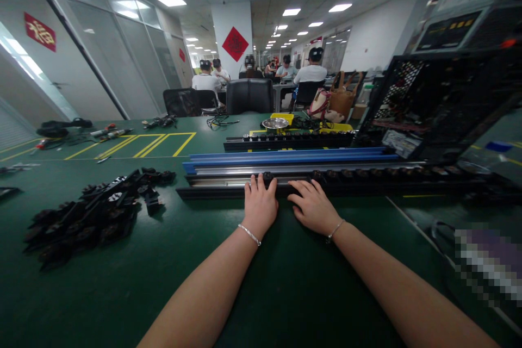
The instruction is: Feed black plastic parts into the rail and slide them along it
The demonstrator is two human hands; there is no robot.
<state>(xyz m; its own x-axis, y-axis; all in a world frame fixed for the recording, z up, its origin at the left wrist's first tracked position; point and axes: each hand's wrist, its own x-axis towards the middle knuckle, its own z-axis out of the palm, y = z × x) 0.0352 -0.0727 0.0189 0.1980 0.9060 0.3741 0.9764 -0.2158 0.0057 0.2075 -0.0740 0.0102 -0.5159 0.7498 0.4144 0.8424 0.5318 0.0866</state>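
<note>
A long black channel rail with a shiny metal strip lies across the green table in front of me. My left hand rests on its near edge, fingers spread, beside a small black part. Just to the right, my right hand touches the same rail, fingers extended and thumb apart. Another small black part sits by its fingertips, and several more line the rail's right half. Behind lies a blue rail. No object shows in either hand, though the undersides of the fingers are hidden.
A heap of black parts lies on the left. Farther back are another black rail, a metal dish and cables. An open computer case stands at right. Several people sit beyond the black chair.
</note>
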